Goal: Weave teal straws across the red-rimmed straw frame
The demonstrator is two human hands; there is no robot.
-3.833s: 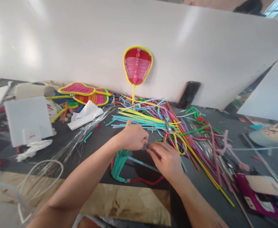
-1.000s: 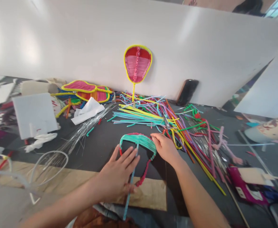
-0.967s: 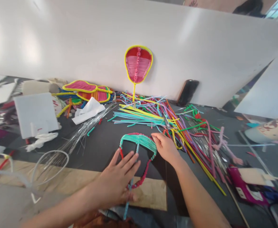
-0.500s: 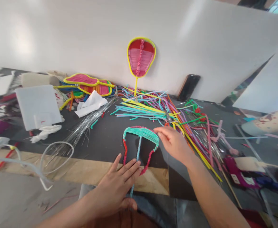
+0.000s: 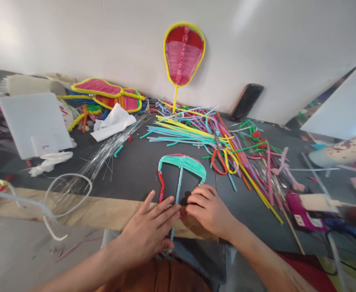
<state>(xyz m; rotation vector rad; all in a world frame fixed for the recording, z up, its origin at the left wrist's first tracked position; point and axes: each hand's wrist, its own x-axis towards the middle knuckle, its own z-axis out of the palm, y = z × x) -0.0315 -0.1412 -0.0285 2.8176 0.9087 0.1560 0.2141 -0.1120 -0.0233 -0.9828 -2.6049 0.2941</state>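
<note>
A fan-shaped pipe-cleaner frame (image 5: pixel 182 164) lies on the dark table, with a turquoise filled top, a red and pink twisted rim and a light-blue middle stem. My left hand (image 5: pixel 153 223) rests flat across its lower part, fingers spread over the stem, hiding the rim there. At the right side of the frame, my right hand (image 5: pixel 206 207) has its fingers bent and closed on the pink rim, covering most of that stretch. Red-and-yellow-handled scissors (image 5: pixel 219 160) lie just beyond the right hand.
A finished pink fan (image 5: pixel 184 56) with yellow edging stands by the white panel. Loose pipe cleaners (image 5: pixel 180 134) pile up at the back. A phone (image 5: pixel 246 102) leans on the panel. To the left are silver wires (image 5: pixel 104 150) and crumpled paper (image 5: pixel 113 123); a magenta glue gun (image 5: pixel 302 211) is right.
My right hand has moved down from the frame's upper right corner to its lower right rim, uncovering the scissors' handles. My left hand stays flat on the frame. The view has tilted slightly.
</note>
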